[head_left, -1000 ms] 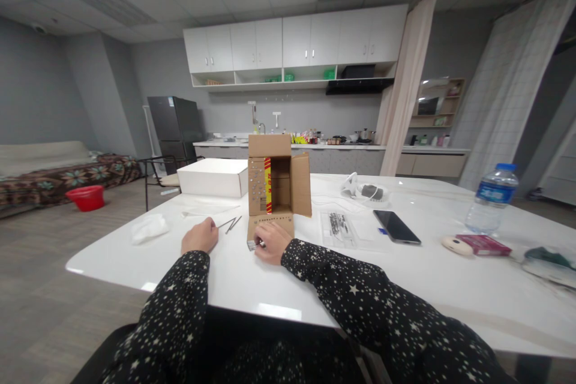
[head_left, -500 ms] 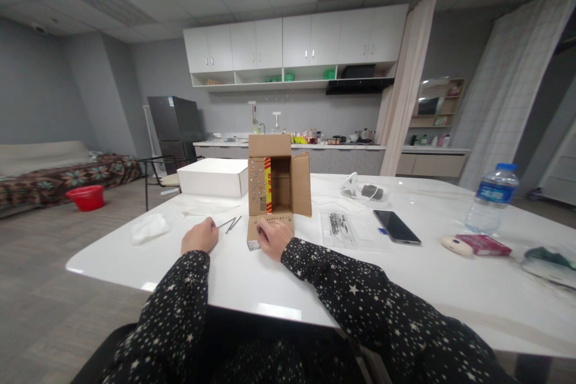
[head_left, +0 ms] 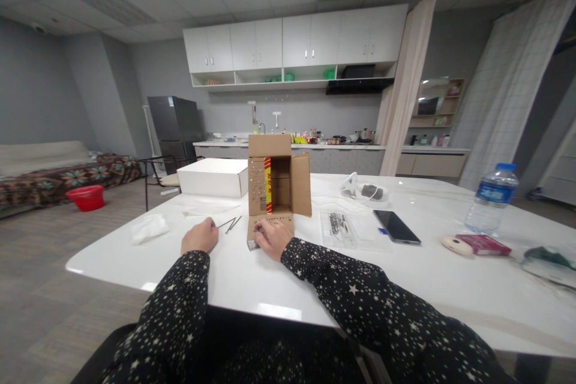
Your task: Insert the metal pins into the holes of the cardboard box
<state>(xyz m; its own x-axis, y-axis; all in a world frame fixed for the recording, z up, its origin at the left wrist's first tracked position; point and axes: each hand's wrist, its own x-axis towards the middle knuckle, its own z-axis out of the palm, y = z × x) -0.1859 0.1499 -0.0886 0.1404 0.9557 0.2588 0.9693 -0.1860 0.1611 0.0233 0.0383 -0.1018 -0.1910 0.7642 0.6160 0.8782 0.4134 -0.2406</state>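
Cardboard box [head_left: 279, 183] stands open at bench [head_left: 405, 276] centre, flap down toward person. Right hand [head_left: 272, 238] crept from flap's near edge toward 12 o'clock, fingers curled onto flap, grip unclear. Left hand [head_left: 200, 236] unmoved, fisted; metal pins [head_left: 232, 224] at its 1 o'clock.

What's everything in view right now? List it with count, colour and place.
cardboard box: 1, brown, table centre, open toward the camera
box flap: 1, brown, flat on the table
metal pins: few, grey, beside left hand
white box: 1, far left
tissue: 1, white, left edge
phone: 1, black, right of centre
water bottle: 1, clear, far right
table: 1, white
left hand: fist on table
right hand: on box flap
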